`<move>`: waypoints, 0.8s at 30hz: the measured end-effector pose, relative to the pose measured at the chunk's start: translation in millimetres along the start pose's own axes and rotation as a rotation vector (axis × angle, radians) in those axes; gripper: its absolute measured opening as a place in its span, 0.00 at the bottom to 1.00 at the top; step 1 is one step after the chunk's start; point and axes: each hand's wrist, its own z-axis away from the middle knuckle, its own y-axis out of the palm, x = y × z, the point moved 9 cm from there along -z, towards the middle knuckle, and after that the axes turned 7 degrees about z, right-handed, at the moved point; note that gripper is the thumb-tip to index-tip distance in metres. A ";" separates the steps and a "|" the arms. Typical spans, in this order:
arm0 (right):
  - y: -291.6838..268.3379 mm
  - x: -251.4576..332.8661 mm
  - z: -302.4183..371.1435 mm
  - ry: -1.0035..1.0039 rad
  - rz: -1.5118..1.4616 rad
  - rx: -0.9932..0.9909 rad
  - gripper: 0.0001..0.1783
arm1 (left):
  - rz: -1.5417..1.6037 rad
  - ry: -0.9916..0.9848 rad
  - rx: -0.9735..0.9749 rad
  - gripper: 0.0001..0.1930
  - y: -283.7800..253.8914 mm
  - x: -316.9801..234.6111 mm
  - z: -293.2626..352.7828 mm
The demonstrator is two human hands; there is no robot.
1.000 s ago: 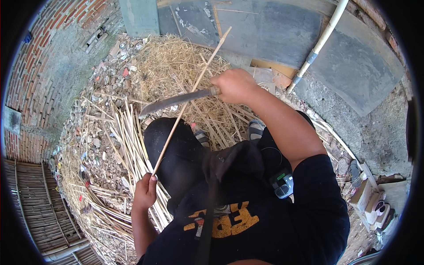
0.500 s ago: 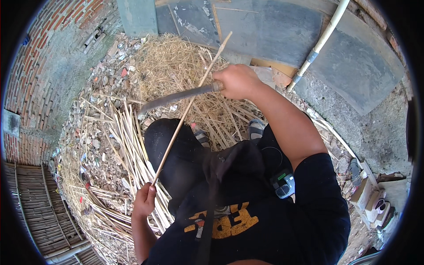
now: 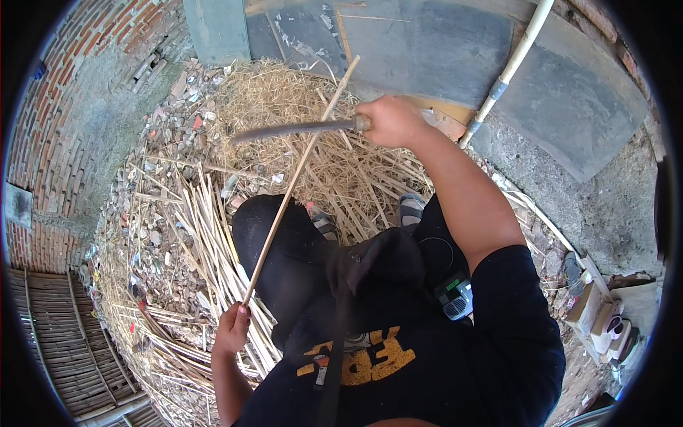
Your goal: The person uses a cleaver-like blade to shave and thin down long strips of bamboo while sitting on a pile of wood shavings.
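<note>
My left hand (image 3: 233, 329) is closed round the lower end of a long, thin bamboo strip (image 3: 284, 208). From there the strip slants up and away to the right, passing over my left thigh. My right hand (image 3: 391, 122) grips the handle of a machete (image 3: 292, 130). Its dark blade points left and crosses the strip near the far end; whether the edge touches it I cannot tell. Under them lies a heap of pale shavings (image 3: 260, 92).
Many split bamboo strips (image 3: 210, 228) lie on the rubble to the left of my leg. A brick wall (image 3: 78, 121) rises at the left, dark boards (image 3: 441, 53) at the back. A pale pipe (image 3: 516, 60) leans at the back right. Small boxes (image 3: 594, 320) stand at the right.
The machete has moved a little up and away along the strip, its blade turning closer to level. My right hand has shifted slightly right. The strip's far end has dipped slightly left.
</note>
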 end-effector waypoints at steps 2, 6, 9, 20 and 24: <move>0.9 9.5 3.2 -0.069 0.089 -0.026 0.19 | 0.010 0.013 0.000 0.26 1.0 -1.7 0.7; 10.5 -64.4 -14.8 0.173 -0.139 -0.103 0.22 | -0.050 0.012 -0.034 0.27 -9.7 0.1 6.3; 14.1 -123.4 -20.0 0.340 -0.171 -0.310 0.26 | -0.153 0.029 -0.057 0.26 -11.7 -16.4 11.5; 5.1 -122.6 -14.0 0.355 -0.484 -0.278 0.30 | -0.311 0.248 -0.182 0.20 0.0 -37.5 7.7; 2.6 -119.1 -14.7 0.318 -0.582 -0.340 0.27 | -0.372 0.282 -0.264 0.18 3.0 -39.2 6.5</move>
